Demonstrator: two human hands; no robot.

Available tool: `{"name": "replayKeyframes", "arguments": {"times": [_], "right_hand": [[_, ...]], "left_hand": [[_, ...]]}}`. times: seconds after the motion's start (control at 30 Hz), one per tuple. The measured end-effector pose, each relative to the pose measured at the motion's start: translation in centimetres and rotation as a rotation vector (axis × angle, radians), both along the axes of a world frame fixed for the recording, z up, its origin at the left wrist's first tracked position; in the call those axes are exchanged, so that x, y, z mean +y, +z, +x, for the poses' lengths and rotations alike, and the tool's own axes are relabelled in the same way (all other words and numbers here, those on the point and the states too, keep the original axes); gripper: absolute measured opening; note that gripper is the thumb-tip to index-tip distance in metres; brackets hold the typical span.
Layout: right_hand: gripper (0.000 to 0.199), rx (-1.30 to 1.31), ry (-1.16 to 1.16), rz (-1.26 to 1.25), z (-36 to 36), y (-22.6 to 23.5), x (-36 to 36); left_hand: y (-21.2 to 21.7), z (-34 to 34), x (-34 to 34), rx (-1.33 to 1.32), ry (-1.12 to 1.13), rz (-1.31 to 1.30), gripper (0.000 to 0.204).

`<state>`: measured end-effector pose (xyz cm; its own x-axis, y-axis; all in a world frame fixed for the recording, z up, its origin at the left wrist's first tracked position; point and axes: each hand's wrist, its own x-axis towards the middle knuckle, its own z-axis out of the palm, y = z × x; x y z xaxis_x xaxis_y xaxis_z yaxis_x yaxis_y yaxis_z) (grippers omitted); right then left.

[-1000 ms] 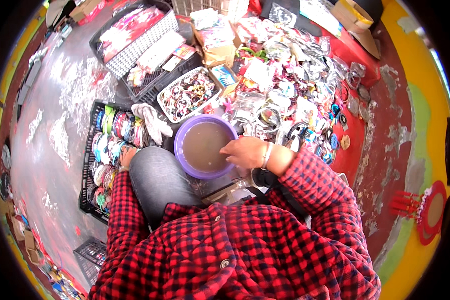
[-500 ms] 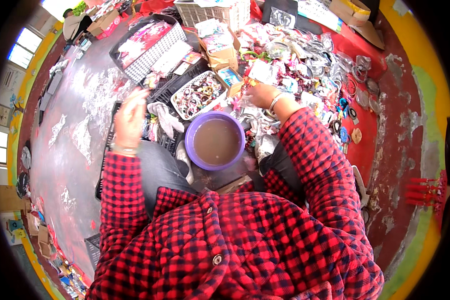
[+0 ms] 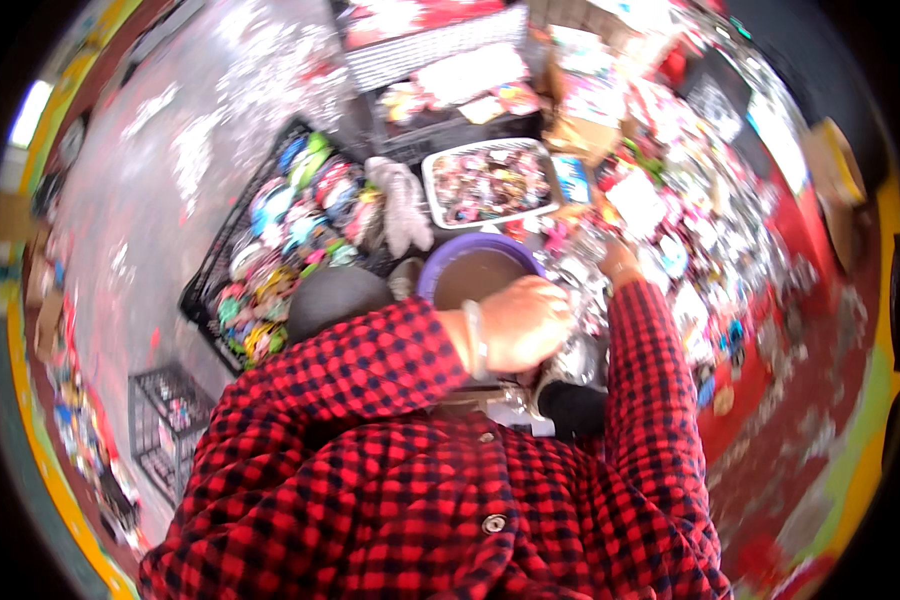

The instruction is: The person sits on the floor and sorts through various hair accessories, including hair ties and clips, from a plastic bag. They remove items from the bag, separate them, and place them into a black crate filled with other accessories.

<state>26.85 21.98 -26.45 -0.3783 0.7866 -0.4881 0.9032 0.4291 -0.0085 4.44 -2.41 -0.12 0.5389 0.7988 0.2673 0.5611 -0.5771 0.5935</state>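
My left hand (image 3: 530,325) is bent across my body, over the right part of the purple basin (image 3: 431,280) of murky brown water. Its fingers are curled in, and anything in them is out of sight. At the near edge of a pile of plastic-wrapped accessories (image 3: 685,225), my right hand (image 3: 622,262) reaches down among clear wrappers (image 3: 582,275); its fingers are blurred and partly hidden. Behind the basin is a white basket (image 3: 432,185) full of small hair ties. A pair of pale gloves (image 3: 402,205) lies left of that basket.
To the left, a black crate (image 3: 205,275) holds bundles of colourful hair ties. Another black crate (image 3: 160,385) stands on the floor. Beyond the white basket are a grey crate (image 3: 435,60) and a cardboard box (image 3: 580,135). My knee (image 3: 340,300) is beside the basin.
My left hand has swung from the far left across to the basin's right side, its fingers now curled. My right hand has drawn nearer to me. The view has turned leftward.
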Motion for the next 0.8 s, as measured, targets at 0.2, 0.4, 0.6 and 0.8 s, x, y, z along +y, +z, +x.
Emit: {"name": "replayKeyframes", "arguments": {"times": [0.2, 0.4, 0.6, 0.8], "right_hand": [[0.060, -0.182, -0.094, 0.108, -3.3, 0.3, -4.0], [0.032, -0.254, 0.042, 0.166, -3.2, 0.7, -3.4], [0.028, -0.117, -0.171, 0.213, -2.4, 1.5, -2.5], [0.039, 0.238, -0.141, 0.226, 2.9, 2.6, 3.7]], "left_hand": [[-1.6, -0.4, -1.0, -0.004, 0.129, -0.060, 0.013], [-2.3, -0.1, -0.5, 0.117, 0.103, -0.096, 0.017], [-2.4, -0.3, -0.5, 0.148, 0.059, -0.135, 0.014], [-2.7, 0.1, 0.5, 0.183, -0.008, -0.223, 0.013]]}}
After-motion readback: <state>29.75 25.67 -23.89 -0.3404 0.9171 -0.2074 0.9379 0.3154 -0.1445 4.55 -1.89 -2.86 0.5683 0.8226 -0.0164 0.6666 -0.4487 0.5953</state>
